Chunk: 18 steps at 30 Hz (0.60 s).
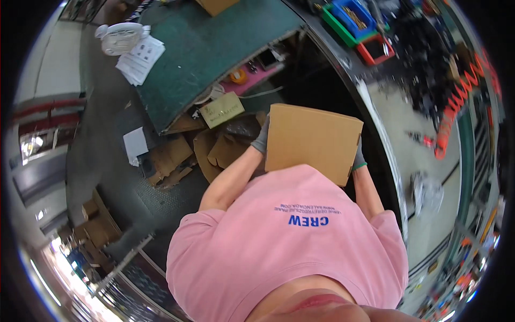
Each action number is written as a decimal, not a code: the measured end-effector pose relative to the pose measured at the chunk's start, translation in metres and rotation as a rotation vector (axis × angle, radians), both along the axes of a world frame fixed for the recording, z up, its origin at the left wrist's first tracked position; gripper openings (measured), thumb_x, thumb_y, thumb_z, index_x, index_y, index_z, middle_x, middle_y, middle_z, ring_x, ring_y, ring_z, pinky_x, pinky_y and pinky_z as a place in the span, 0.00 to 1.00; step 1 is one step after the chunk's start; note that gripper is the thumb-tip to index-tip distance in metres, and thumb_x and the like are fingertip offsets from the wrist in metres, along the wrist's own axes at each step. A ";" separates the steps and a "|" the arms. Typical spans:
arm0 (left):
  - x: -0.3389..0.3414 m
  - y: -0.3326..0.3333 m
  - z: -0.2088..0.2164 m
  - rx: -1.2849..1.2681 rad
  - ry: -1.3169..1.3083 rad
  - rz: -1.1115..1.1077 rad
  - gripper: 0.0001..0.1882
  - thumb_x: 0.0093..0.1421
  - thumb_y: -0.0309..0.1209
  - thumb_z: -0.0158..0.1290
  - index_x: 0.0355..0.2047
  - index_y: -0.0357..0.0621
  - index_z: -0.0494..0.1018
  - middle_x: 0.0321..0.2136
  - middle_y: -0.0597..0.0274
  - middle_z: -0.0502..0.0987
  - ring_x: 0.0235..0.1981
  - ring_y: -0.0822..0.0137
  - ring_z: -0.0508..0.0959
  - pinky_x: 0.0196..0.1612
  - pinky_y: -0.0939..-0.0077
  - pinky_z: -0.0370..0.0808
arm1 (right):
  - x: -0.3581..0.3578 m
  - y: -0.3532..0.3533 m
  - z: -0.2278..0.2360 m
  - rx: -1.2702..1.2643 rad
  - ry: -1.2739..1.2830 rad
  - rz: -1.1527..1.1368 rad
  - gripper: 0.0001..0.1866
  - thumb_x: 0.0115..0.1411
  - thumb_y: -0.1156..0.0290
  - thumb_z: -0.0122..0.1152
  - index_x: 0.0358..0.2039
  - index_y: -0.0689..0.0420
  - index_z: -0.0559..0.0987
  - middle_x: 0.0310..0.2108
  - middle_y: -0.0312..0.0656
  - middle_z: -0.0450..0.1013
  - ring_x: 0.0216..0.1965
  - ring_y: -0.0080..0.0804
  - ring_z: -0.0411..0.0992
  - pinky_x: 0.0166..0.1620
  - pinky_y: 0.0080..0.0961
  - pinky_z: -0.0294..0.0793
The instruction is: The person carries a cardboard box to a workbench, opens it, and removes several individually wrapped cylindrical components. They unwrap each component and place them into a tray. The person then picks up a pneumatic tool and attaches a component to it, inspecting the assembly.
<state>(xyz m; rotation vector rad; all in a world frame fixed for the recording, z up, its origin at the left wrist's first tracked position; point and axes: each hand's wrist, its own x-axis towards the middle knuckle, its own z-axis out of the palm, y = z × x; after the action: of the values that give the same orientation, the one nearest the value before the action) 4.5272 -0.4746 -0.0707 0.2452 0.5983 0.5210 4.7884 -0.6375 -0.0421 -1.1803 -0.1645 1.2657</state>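
Note:
A closed brown cardboard box (311,139) is held in front of my chest, between both hands. My left hand (262,137), in a grey glove, presses against the box's left side, its fingers mostly hidden behind the cardboard. On the opposite side my right hand (359,155), in a grey glove with a green cuff, grips the right edge; most of its fingers are out of sight too. The box's near edge meets the front of my pink shirt (289,231).
Ahead on the left stands a green-topped workbench (214,48) with papers (140,60). Flattened cardboard (166,161) lies below it. Along the right runs another bench with a red bin (374,49), dark parts (416,64) and a coiled red air hose (453,104).

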 end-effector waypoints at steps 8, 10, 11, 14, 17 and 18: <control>-0.003 0.113 0.021 -0.020 -0.092 0.293 0.34 0.63 0.59 0.44 0.58 0.45 0.66 0.50 0.59 0.74 0.48 0.62 0.75 0.51 0.66 0.75 | 0.049 0.230 0.030 -0.033 0.098 0.379 0.27 0.70 0.47 0.41 0.54 0.57 0.72 0.46 0.38 0.74 0.46 0.29 0.73 0.47 0.26 0.75; -0.024 0.137 0.024 0.006 -0.073 0.370 0.34 0.63 0.59 0.44 0.57 0.45 0.67 0.50 0.59 0.74 0.48 0.63 0.75 0.51 0.66 0.75 | 0.038 0.291 0.053 -0.089 0.209 0.504 0.30 0.68 0.43 0.43 0.56 0.56 0.71 0.48 0.39 0.73 0.47 0.29 0.73 0.48 0.28 0.75; -0.039 0.151 0.029 0.021 -0.062 0.400 0.34 0.63 0.59 0.44 0.57 0.45 0.67 0.50 0.59 0.74 0.48 0.63 0.75 0.50 0.66 0.76 | 0.026 0.319 0.062 -0.036 0.084 0.553 0.31 0.67 0.43 0.43 0.56 0.56 0.71 0.48 0.39 0.73 0.47 0.29 0.72 0.48 0.28 0.74; -0.083 0.192 0.042 0.063 -0.038 0.484 0.33 0.64 0.59 0.43 0.56 0.45 0.67 0.50 0.60 0.74 0.48 0.63 0.75 0.49 0.66 0.76 | -0.022 0.396 0.086 0.034 -0.087 0.648 0.32 0.67 0.42 0.42 0.57 0.56 0.70 0.49 0.38 0.72 0.48 0.28 0.72 0.50 0.27 0.73; -0.126 0.228 0.053 0.161 0.105 0.652 0.32 0.65 0.58 0.42 0.56 0.45 0.67 0.51 0.59 0.73 0.49 0.62 0.75 0.49 0.65 0.77 | -0.084 0.464 0.109 -0.055 0.107 0.695 0.31 0.68 0.43 0.40 0.57 0.56 0.70 0.50 0.38 0.72 0.49 0.26 0.71 0.50 0.26 0.72; -0.145 0.238 0.050 0.151 0.114 0.694 0.32 0.65 0.57 0.42 0.56 0.45 0.67 0.52 0.59 0.73 0.49 0.62 0.75 0.49 0.65 0.77 | -0.104 0.483 0.113 -0.065 0.138 0.737 0.30 0.68 0.44 0.40 0.57 0.56 0.70 0.50 0.38 0.72 0.49 0.26 0.71 0.50 0.26 0.72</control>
<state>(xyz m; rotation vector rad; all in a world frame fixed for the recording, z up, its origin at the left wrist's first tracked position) 4.3820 -0.2370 -0.0205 0.2067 0.7543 1.2307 4.6844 -0.1545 0.0706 -1.1171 -0.4907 2.0007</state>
